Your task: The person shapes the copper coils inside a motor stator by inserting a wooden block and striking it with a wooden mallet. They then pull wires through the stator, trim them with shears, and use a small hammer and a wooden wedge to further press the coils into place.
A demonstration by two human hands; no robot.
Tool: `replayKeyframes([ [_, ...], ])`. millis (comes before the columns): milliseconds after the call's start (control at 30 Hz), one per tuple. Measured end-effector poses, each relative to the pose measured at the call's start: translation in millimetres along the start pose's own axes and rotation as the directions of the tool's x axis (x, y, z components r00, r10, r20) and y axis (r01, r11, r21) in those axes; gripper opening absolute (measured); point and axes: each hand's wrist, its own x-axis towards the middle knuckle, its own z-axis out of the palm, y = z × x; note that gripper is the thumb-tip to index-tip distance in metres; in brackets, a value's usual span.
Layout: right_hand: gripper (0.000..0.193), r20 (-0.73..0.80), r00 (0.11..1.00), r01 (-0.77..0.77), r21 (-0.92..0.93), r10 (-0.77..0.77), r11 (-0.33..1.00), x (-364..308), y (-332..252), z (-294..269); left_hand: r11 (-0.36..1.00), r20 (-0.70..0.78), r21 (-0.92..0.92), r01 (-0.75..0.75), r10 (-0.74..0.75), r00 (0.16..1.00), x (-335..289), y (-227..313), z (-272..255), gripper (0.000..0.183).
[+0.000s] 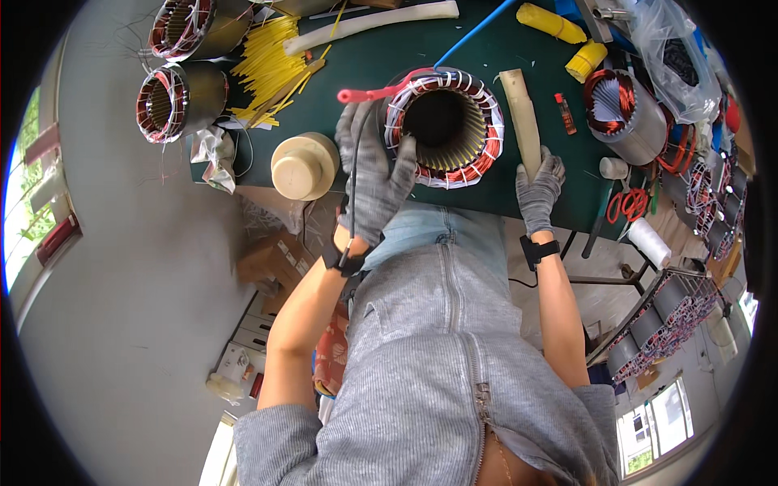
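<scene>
A motor stator [484, 159] with white-laced copper windings stands at the table's front edge, its dark bore facing up. My left hand [374, 174], in a grey glove, lies against its left side, fingers stretched out and thumb on the near-left rim. Over those fingertips passes a red curved strip [373, 95], reaching the stator's far rim; a blue rod [476, 32] touches the rim there too. To the right, my gloved right hand [541, 193] is closed round the near end of a pale wooden stick [521, 113], which points away from me.
Left of the stator sits a beige stepped round block [304, 168]. Yellow strips [271, 65] and two more stators [180, 101] lie beyond it. At right are a small red bottle [565, 113], a stator with loose copper coils [628, 117], red-handled scissors [628, 205] and a white spool [650, 241].
</scene>
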Motion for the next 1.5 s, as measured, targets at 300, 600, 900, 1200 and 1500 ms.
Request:
replayKeyframes([
  [300, 0.042, -0.051, 0.955, 0.298, 0.122, -0.294, 0.947, 8.5, -45.9, 56.4, 0.950, 0.394, 0.090, -0.300, 0.242, 0.887, -19.3, 23.7, -9.8, 0.042],
  [600, 0.034, -0.116, 0.919, 0.390, 0.132, -0.377, 0.911, 17.2, -46.2, 58.6, 0.925, 0.439, 0.164, -0.344, 0.244, 0.865, -13.2, 19.3, -4.1, 0.037],
  [900, 0.034, -0.151, 0.917, 0.391, 0.157, -0.370, 0.907, 16.2, -45.8, 56.5, 0.869, 0.609, 0.260, -0.420, 0.190, 0.770, -7.1, 32.4, -6.2, 0.030],
  [1200, 0.036, -0.161, 0.917, 0.391, 0.170, -0.366, 0.904, 16.7, -47.6, 53.4, 0.905, 0.933, 0.336, 0.261, -0.358, 0.036, 93.6, 24.1, 26.0, 0.046],
  [1500, 0.034, -0.175, 0.907, 0.409, 0.159, -0.382, 0.898, 19.3, -47.7, 54.3, 0.962, 0.971, 0.238, 0.133, -0.238, -0.015, 63.3, -34.0, 96.1, 0.044],
])
